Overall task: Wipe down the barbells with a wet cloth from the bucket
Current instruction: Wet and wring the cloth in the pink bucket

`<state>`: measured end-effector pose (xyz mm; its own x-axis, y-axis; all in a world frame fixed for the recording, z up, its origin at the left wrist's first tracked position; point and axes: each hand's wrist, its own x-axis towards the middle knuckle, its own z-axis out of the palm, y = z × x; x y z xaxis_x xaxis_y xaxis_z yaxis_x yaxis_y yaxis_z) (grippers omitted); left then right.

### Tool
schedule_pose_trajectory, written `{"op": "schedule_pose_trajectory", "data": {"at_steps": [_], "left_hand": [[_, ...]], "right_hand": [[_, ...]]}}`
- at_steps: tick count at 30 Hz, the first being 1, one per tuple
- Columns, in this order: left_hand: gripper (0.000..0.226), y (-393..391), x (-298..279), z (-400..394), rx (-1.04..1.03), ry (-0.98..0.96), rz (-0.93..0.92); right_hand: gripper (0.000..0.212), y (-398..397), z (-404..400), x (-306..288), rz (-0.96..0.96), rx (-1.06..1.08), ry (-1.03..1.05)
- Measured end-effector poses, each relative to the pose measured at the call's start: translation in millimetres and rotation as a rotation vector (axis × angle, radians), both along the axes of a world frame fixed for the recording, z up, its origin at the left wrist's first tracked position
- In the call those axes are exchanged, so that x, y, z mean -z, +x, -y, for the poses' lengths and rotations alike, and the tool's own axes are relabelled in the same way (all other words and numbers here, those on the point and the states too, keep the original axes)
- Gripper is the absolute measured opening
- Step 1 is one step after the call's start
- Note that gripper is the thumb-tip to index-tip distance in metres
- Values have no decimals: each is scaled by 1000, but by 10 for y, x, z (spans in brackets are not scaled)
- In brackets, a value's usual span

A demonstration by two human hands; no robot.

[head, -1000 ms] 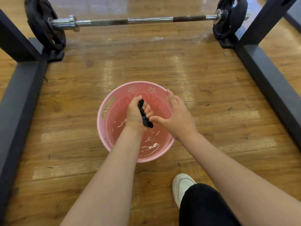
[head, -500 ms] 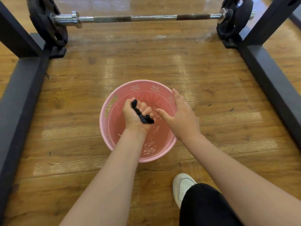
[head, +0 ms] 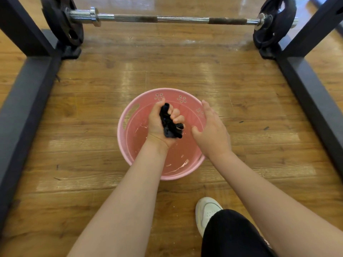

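Observation:
A pink bucket with water in it stands on the wooden floor in front of me. Over it, my left hand is squeezed shut on a bunched black wet cloth. My right hand hovers open beside it over the bucket's right rim, holding nothing. Farther away, a steel barbell rests low across the floor with a black plate at its left end and another at its right end.
Black rack beams run along the floor on the left and on the right, with uprights at the far corners. My white shoe and black-trousered knee are at the lower right.
My right hand has let go of the cloth's end and drawn away to the right. My left hand keeps squeezing the cloth and has turned slightly, palm more upward.

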<state>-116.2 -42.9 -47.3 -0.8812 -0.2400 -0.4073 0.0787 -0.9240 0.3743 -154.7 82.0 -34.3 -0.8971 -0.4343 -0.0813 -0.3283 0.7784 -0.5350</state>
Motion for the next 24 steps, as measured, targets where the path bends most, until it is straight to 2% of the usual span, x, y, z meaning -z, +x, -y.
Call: {"op": "schedule_pose_trajectory", "data": {"at_steps": [5, 8, 12, 17, 24], "left_hand": [[39, -25, 12, -7, 1, -6, 9], [49, -25, 4, -5, 36, -24, 3], [59, -15, -36, 4, -22, -54, 1], [60, 23, -36, 24, -93, -1, -53], [59, 3, -4, 35, -40, 45, -112]], "right_hand": [[73, 8, 7, -11, -8, 11, -21], [72, 13, 6, -17, -1, 20, -18], [73, 30, 2, -20, -4, 25, -12], [72, 26, 11, -10, -4, 25, -14], [73, -17, 28, -12, -11, -1, 9]]}}
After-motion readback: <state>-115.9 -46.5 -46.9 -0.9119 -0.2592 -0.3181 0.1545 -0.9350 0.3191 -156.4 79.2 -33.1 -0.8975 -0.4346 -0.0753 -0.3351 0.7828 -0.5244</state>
